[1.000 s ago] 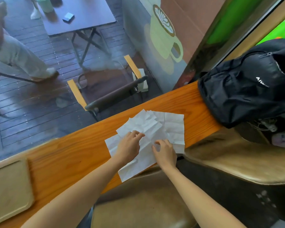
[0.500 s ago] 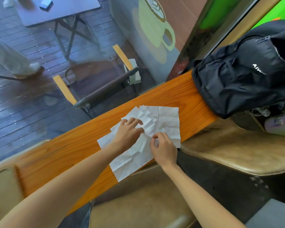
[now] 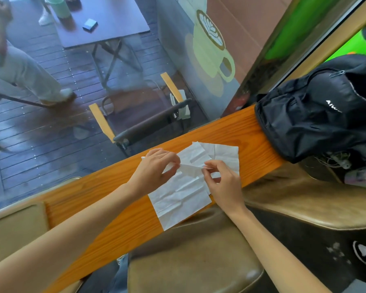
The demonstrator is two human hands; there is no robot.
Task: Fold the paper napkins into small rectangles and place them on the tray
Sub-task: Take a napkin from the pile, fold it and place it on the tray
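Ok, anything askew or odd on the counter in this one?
The napkins are creased and fanned unevenly, the nearest corner overhanging the wooden counter's front edge. The left hand and right hand pinch a raised fold between them. Nothing looks torn or spilled.

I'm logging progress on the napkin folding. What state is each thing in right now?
top napkin: one edge lifted, pinched by both hands, not yet folded small
other napkins: unfolded, creased, flat on the wooden counter
left hand: pinching the napkin edge
right hand: pinching the same edge
tray: partly in view, no napkin on the visible part
black backpack: slumped on the counter's end
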